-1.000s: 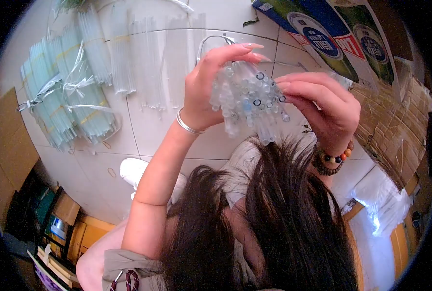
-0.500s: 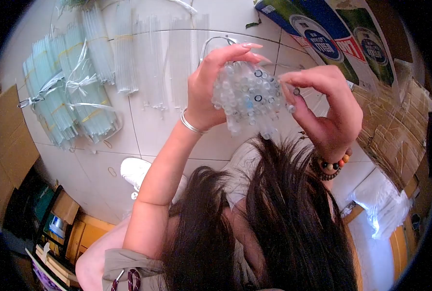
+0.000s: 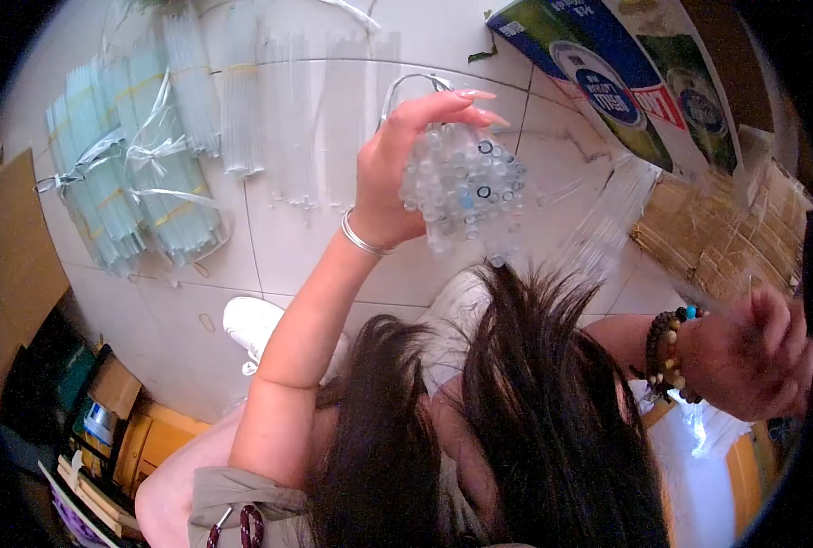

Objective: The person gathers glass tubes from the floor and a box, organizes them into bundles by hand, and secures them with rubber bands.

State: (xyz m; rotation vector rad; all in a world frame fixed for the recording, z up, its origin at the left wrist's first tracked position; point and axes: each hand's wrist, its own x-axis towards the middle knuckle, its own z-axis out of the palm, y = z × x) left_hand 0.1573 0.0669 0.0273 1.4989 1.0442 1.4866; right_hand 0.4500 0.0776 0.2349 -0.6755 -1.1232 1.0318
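Upright in my left hand (image 3: 393,155) is a bundle of thin clear tubes (image 3: 461,187), its round open ends facing me. A few ends show dark rings and one spot looks blue. My fingers and thumb wrap round the bundle's far and left sides. Out at the right edge, my right hand (image 3: 753,356) is curled and smeared by motion, above the cardboard and plastic there. A faint, clear streak, which looks like a thin tube (image 3: 698,297), sticks out from its fingers.
Tied bundles of clear tubes (image 3: 164,151) lie on the tiled floor at left, with looser rows (image 3: 288,119) beside them. A printed carton (image 3: 607,82) stands at upper right, near flattened brown cardboard (image 3: 726,224). More loose tubes (image 3: 598,228) lie by the cardboard. A white shoe (image 3: 246,324) is below.
My right hand has left the bundle's right side and swung right and down to the frame edge. My left hand still holds the bundle in nearly the same place.
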